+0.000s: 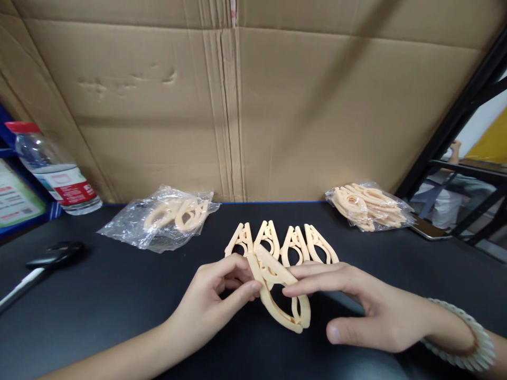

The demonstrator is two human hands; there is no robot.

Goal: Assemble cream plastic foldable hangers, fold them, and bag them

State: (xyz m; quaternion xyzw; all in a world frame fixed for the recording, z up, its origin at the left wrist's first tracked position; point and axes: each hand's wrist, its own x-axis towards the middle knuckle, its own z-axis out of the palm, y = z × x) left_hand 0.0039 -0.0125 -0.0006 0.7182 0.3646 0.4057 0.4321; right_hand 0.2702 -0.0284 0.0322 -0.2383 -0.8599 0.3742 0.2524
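Observation:
My left hand [214, 298] pinches the upper end of a peach plastic clip [277, 295] between thumb and fingers, just above the black table [119, 295]. My right hand [356, 306] has its fingers stretched out, the fingertips resting on the same clip from the right; a pale beaded bracelet [471, 343] is on that wrist. Behind the held clip, several more peach clips [285, 243] lie side by side in a row on the table.
A clear bag [162, 219] holding a few clips lies at the back left, and a fuller bag of clips [368, 207] at the back right. A water bottle [55, 171] and a black object [55, 254] are on the left. A cardboard wall [253, 105] stands behind.

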